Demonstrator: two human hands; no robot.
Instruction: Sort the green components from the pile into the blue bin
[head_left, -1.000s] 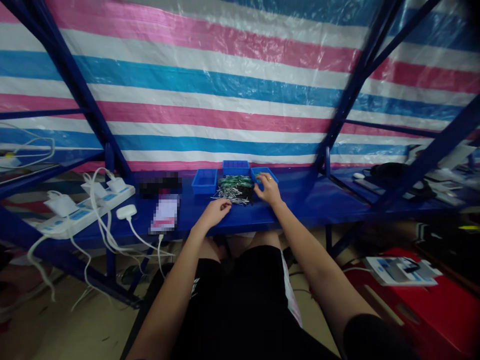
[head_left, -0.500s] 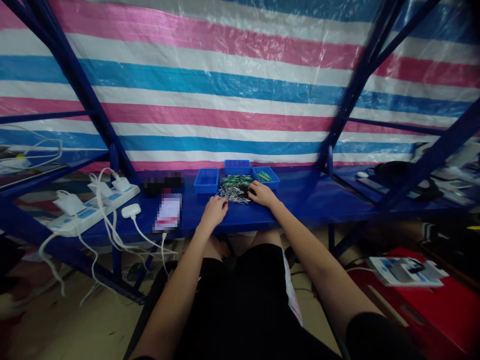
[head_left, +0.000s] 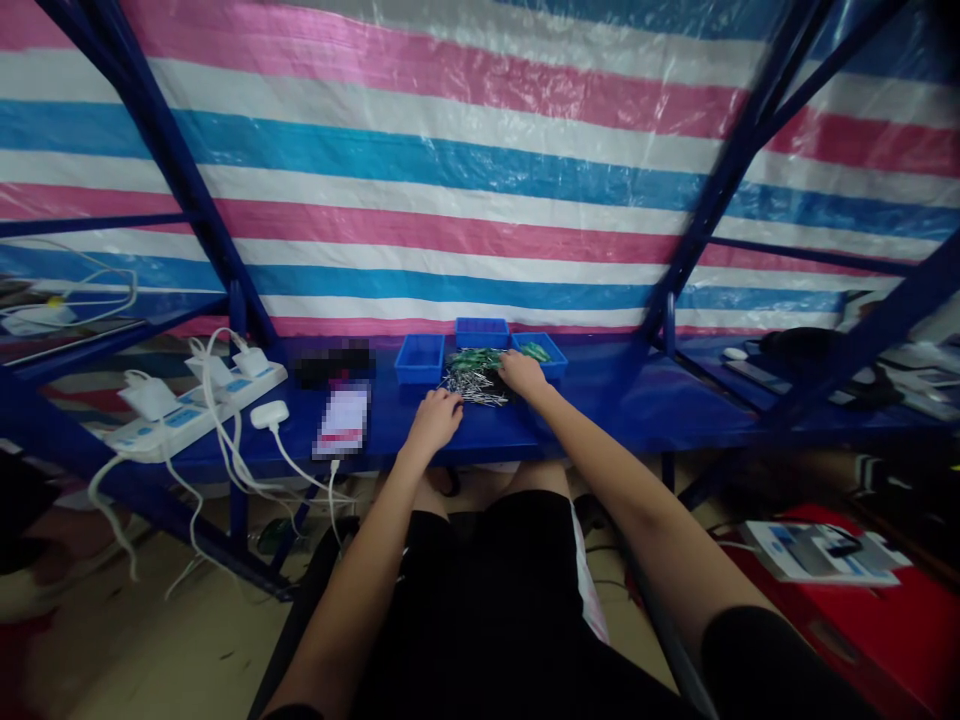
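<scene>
At far left, a white power strip [head_left: 187,417] with plugged-in adapters lies slanting across the table [head_left: 622,410], its white cables hanging over the near edge. To its right come a white charger [head_left: 269,414] and a phone [head_left: 343,420], pixelated, with a cable at its lower end; a dark pixelated object [head_left: 335,363] lies behind it. Left of centre is a blue tray [head_left: 420,377]. Below it, the left hand [head_left: 436,415] rests at the near-left edge of the mixed pile [head_left: 474,383] of silver pins, green pieces and black pieces, mid-frame. Its fingers are curled; whether they grip anything cannot be told. A rear tray [head_left: 482,326] stands behind the pile. The right hand [head_left: 523,373] covers the pile's right side, fingers bent downward, tips hidden, grip indeterminable; it also partly blocks the right tray [head_left: 556,371], which contains green pieces. At lower right, a white device [head_left: 821,553] lies on a red surface [head_left: 847,640].
</scene>
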